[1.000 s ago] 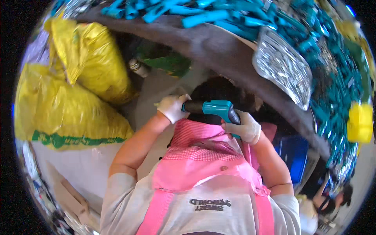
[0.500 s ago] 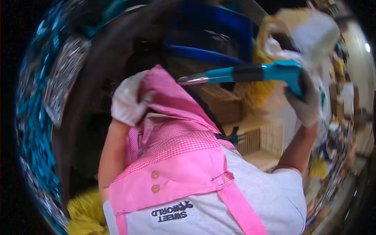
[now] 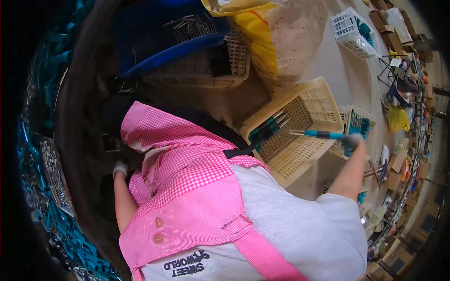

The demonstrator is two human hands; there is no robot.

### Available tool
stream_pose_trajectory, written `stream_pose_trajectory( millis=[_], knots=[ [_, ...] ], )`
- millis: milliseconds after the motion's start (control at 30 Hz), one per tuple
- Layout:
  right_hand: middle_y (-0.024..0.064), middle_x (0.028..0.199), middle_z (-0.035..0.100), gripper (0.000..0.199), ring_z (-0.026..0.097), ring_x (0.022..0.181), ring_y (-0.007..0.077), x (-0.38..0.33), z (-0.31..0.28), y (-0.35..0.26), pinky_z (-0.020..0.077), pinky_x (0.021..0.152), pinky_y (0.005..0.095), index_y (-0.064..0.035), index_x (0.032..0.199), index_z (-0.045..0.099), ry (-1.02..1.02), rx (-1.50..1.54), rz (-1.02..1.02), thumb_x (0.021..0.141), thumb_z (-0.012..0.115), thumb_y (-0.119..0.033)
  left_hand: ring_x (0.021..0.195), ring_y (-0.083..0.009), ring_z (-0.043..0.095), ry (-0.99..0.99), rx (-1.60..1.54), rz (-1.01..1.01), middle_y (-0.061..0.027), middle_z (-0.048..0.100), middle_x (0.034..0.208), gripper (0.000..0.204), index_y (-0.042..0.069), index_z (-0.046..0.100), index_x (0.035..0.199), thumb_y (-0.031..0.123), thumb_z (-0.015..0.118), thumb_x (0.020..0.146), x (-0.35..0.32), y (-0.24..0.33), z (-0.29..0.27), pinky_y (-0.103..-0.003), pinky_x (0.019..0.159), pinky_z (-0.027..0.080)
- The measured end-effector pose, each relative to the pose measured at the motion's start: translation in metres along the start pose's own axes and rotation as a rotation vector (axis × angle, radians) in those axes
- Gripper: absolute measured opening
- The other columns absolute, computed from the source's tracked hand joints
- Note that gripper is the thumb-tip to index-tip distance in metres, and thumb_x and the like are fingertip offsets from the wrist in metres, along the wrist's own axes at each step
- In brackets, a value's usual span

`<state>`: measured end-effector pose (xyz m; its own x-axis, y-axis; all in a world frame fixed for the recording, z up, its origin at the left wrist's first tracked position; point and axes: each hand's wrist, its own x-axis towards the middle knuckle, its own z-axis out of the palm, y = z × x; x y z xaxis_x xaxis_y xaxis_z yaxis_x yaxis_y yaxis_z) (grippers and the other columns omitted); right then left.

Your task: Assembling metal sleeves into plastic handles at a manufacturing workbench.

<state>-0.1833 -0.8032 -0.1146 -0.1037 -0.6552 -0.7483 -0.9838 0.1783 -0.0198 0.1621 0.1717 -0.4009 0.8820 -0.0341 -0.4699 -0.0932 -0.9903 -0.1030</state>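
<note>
My right hand (image 3: pixel 352 140), in a greyish glove, is closed around the handle end of a teal and black tool (image 3: pixel 311 134) with a thin metal tip. The tool is level above a cream plastic crate (image 3: pixel 300 164), its tip pointing left over the opening. Inside the crate lie several similar teal and black tools (image 3: pixel 268 131) with metal ends. Low beside my pink checked apron (image 3: pixel 187 164) is my left hand (image 3: pixel 120 168) in a white glove. Its fingers are mostly hidden in shadow.
A blue bin (image 3: pixel 173 58) holding metal rods (image 3: pixel 192 28) rests over another crate (image 3: pixel 201 75). Beside it stands a yellow and clear sack (image 3: pixel 262 42). White crates (image 3: pixel 351 33) with teal parts stand at right. Teal parts (image 3: pixel 56 229) and a metal-filled tray (image 3: pixel 55 173) lie along the left.
My right hand has carried the tool down over the cream crate. My left hand has left the raised apron edge and dropped lower left. The view has turned toward the right.
</note>
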Motion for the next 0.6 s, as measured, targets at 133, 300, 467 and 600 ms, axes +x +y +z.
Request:
stream_pose_trajectory(
  millis=[133,300,467,600],
  knots=[
    [0.008,0.06,0.054,0.024,0.054,0.049,0.0202,0.11,0.124,0.11,0.0427,0.037,0.0271,-0.0033,0.083,0.052,-0.398,0.802,0.411,0.083,0.06,-0.026,0.115,-0.0394,0.049,-0.066,0.092,0.076,-0.0239,0.052,0.123,0.05,0.006,0.052,0.123,0.034,0.053,0.082,-0.034,-0.043,-0.02,-0.044,0.093,0.044],
    [0.0068,0.061,0.049,0.02,0.05,0.052,0.0185,0.116,0.262,0.112,0.0458,0.047,0.0264,-0.0058,0.085,0.047,-0.495,1.792,0.56,0.091,0.051,-0.024,0.112,-0.0406,0.05,-0.232,-0.023,-0.248,-0.0239,0.054,0.119,0.05,0.007,0.055,0.119,0.038,0.054,0.08,-0.081,0.108,-0.147,-0.044,0.091,0.044],
    [0.0071,0.071,0.054,0.02,0.055,0.057,0.0207,0.113,0.353,0.067,0.0524,0.052,0.0299,-0.0043,0.088,0.049,-0.206,1.952,0.71,0.088,0.055,-0.023,0.105,-0.0405,0.054,-0.191,-0.048,-0.119,-0.0225,0.058,0.113,0.045,0.007,0.057,0.115,0.037,0.054,0.081,-0.121,0.126,-0.181,-0.042,0.087,0.045],
    [0.0108,0.082,0.059,0.036,0.058,0.065,0.0239,0.115,0.376,0.044,0.0545,0.059,0.0357,-0.004,0.097,0.055,-0.209,0.945,0.638,0.083,0.064,-0.035,0.103,-0.0384,0.055,-0.154,-0.052,-0.109,-0.0204,0.06,0.111,0.041,0.009,0.057,0.114,0.034,0.053,0.082,-0.139,0.137,-0.196,-0.042,0.086,0.045]
  ],
)
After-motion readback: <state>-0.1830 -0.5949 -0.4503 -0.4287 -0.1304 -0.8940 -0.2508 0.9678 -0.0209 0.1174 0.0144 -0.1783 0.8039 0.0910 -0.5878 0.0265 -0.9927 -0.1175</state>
